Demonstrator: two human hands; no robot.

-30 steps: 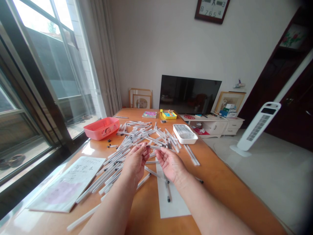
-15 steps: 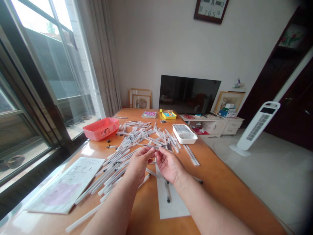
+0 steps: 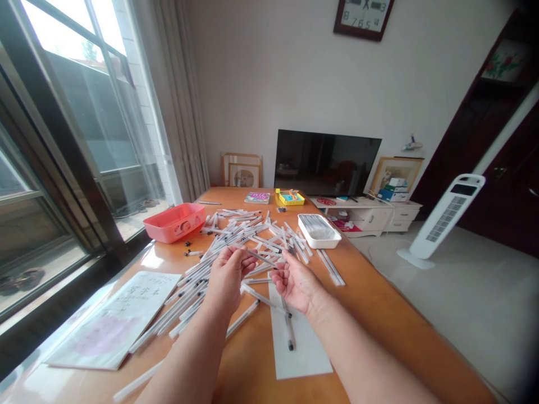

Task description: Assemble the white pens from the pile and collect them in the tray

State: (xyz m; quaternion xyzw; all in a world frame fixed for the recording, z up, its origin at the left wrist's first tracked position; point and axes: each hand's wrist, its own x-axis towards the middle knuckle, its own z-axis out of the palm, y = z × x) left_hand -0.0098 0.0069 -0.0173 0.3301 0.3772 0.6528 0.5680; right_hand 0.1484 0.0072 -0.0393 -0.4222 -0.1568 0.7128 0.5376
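Note:
My left hand (image 3: pixel 229 275) pinches one end of a slim grey pen refill (image 3: pixel 261 258), which slants across the gap between my hands. At its other end, the closed fingers of my right hand (image 3: pixel 295 283) hold the tip. Beneath and beyond my hands lies a wide heap of translucent white pen barrels (image 3: pixel 236 231), some with black ends. Below my right hand, a black-ended pen (image 3: pixel 289 331) rests on a white paper sheet (image 3: pixel 301 356). Another black-ended barrel (image 3: pixel 267 299) lies across the sheet's upper edge.
A red plastic basket (image 3: pixel 168 229) stands at the left, with a workbook (image 3: pixel 105 325) nearer me. A white tray (image 3: pixel 326 242) holding pen parts sits at the right edge of the wooden table (image 3: pixel 379 331). Farther back are a yellow box (image 3: pixel 292 199) and a small book (image 3: pixel 257 197).
My hands have moved apart, the left one shifting leftward. More of the refill now shows between them. The things on the table look unmoved.

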